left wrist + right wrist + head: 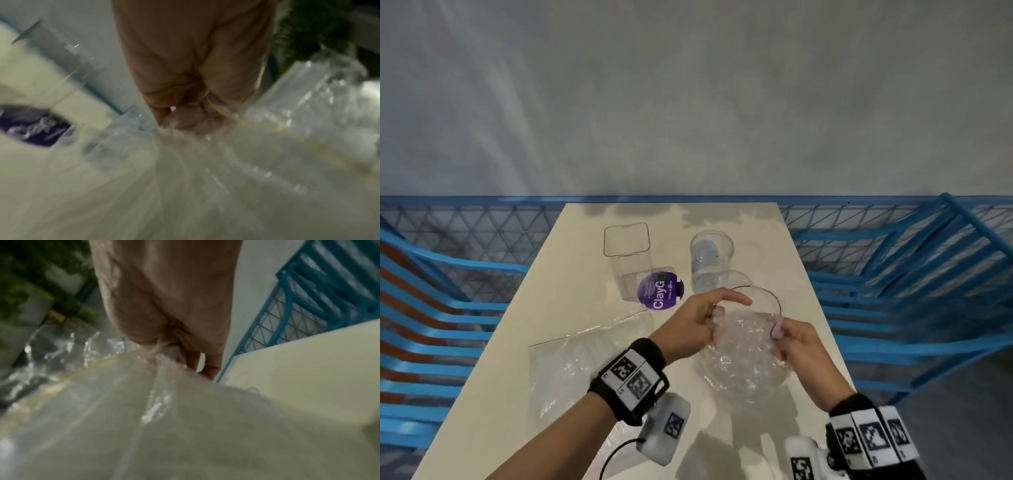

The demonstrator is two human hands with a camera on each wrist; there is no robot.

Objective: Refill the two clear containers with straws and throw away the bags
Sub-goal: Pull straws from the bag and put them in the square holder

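Observation:
A clear plastic bag (pixel 744 356) hangs over the white table (pixel 571 301), its mouth held wide between both hands. My left hand (pixel 709 317) pinches the left edge of the mouth, my right hand (pixel 782 334) the right edge. In the wrist views the left hand (pixel 185 120) and the right hand (pixel 170 352) each grip bunched film of the bag (pixel 226 178) (pixel 164 418). A square clear container (pixel 628 260) and a round clear cup (pixel 710 262) stand upright behind the bag. A second clear bag (pixel 582 363) lies flat at the left.
A purple round label (pixel 661 296) lies in front of the square container. Blue slatted chairs (pixel 441 308) (pixel 914 291) flank the table on both sides, and a blue mesh railing (pixel 482 226) runs behind it. The table's right edge (pixel 236 356) is close to my right hand.

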